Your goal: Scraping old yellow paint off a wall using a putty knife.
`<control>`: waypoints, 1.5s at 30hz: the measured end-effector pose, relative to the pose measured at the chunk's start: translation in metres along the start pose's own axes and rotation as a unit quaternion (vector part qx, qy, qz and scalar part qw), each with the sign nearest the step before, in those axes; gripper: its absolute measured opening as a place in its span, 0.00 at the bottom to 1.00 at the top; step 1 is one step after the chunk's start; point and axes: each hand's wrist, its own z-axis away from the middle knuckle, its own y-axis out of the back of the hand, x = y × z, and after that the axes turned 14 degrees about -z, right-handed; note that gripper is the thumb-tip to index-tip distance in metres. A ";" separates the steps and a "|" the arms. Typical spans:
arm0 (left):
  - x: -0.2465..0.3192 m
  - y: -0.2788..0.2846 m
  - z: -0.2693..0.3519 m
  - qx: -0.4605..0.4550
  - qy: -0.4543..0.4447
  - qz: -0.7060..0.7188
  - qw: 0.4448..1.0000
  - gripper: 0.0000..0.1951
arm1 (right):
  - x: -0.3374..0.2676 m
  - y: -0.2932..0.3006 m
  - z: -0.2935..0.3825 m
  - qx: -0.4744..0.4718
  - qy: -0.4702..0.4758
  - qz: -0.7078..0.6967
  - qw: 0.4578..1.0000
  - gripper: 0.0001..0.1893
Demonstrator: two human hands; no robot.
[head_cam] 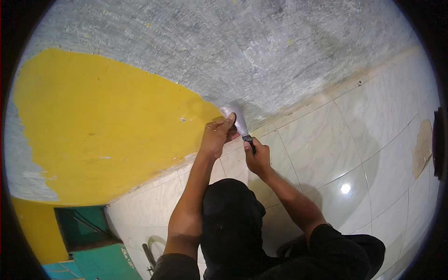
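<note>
My right hand [258, 155] is closed on the black handle of a scraper [241, 122]. Its wide metal blade lies against the wall at the edge of the yellow paint [115, 115], where grey bare wall [224, 42] begins. Close to the blade's left side, my left hand [216, 136] has its thumb and fingers around a small dark object [233, 120] that I cannot make out clearly. Whether that object touches the scraper is not plain. Small pale chips mark the yellow surface.
Glossy white floor tiles [318, 140] meet the wall's foot. A tan piece [422, 148] lies far right, near a dark object at the rim. At lower left are a green panel [101, 260], a dark opening and a curved wheel-like thing [155, 246].
</note>
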 end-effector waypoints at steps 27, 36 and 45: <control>0.016 0.002 0.017 0.037 -0.084 -0.011 0.996 0.17 | -0.033 -0.011 -0.004 0.005 -0.005 -0.035 0.999 0.13; 0.017 -0.003 0.011 0.042 -0.047 -0.004 0.998 0.18 | -0.024 -0.008 -0.003 0.006 -0.007 -0.032 0.999 0.12; 0.028 0.008 0.019 0.052 -0.114 0.037 0.991 0.18 | -0.044 -0.014 -0.017 -0.009 0.048 -0.022 0.999 0.11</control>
